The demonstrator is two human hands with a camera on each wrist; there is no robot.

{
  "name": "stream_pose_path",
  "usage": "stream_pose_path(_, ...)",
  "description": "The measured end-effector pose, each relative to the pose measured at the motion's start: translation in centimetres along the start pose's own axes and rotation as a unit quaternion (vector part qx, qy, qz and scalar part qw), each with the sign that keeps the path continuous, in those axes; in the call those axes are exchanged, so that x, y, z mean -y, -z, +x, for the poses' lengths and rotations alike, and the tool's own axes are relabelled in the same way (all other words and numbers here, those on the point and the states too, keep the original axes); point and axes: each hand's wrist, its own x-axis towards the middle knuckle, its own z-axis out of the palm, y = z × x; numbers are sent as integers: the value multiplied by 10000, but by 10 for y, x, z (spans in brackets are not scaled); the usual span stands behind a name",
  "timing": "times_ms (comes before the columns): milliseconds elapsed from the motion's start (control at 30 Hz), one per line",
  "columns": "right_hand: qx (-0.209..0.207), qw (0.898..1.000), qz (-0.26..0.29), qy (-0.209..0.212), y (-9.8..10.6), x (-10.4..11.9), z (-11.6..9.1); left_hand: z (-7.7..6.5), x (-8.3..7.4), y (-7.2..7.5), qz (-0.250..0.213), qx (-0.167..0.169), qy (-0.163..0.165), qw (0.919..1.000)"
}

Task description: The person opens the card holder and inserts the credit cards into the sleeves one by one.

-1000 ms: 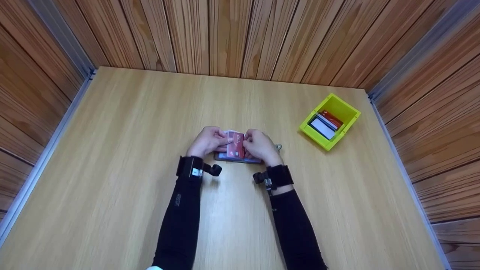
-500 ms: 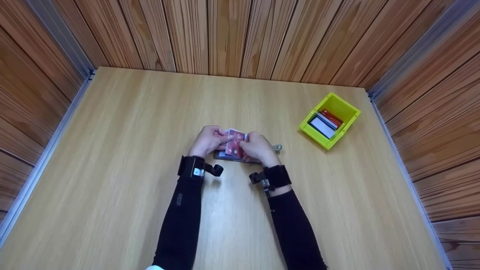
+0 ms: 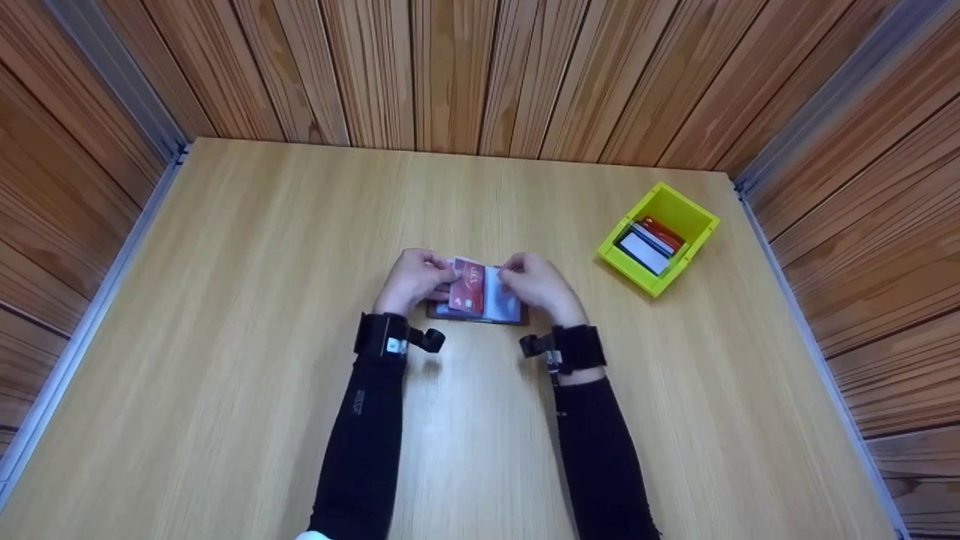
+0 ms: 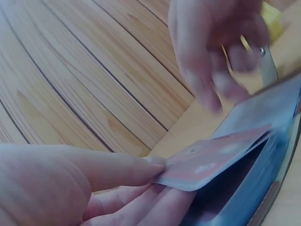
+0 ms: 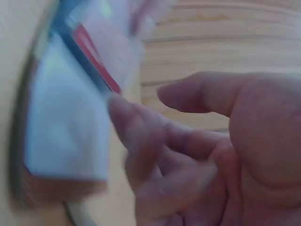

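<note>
An open card holder [image 3: 504, 301] with clear plastic sleeves and a dark cover lies on the table. My left hand [image 3: 411, 283] pinches a red card [image 3: 466, 288] at its left edge, thumb on top and fingers beneath, over the holder's left side. In the left wrist view the red card [image 4: 207, 160] slants up from the sleeves; whether it sits inside one is unclear. My right hand [image 3: 538, 286] hovers over the holder's right side. The right wrist view shows this hand [image 5: 188, 146] blurred, thumb and fingers apart, nothing between them. A strap with a metal snap [image 4: 268, 63] extends beyond the holder.
A yellow-green bin [image 3: 634, 282] stands at the back right of the wooden table [image 3: 285, 240]. It holds a white-faced, dark-edged flat item [image 3: 643, 253] and red items [image 3: 663, 232]. Plank walls [image 3: 450, 75] enclose the back and sides.
My right hand has let go of the red card's right side and moved right, uncovering the holder's right page. My left hand keeps its pinch in nearly the same place.
</note>
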Motion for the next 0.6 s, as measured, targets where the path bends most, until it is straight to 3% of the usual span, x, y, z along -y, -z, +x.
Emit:
stream_pose_path(100, -444, 9989, 46, -136, 18, -7, -6, -3, -4, 0, 644, -350, 31, 9973)
stream_pose_path(200, -593, 9968, 93, -536, 32, -16, -11, -5, -7, -2, 1372, -649, 84, 9884)
stream_pose_path(367, -145, 9927, -201, -1181, 38, -26, -11, -1, -3, -10, 2239, -987, 124, 9695)
stream_pose_path(500, 247, 9929, -121, -1159, 30, -27, -6, 19, 11, -12, 2623, -1273, 201, 9563)
stream_pose_path(600, 205, 9943, 60, -1046, 23, -27, -2, 29, 19, -11, 2693, -1271, 322, 9541)
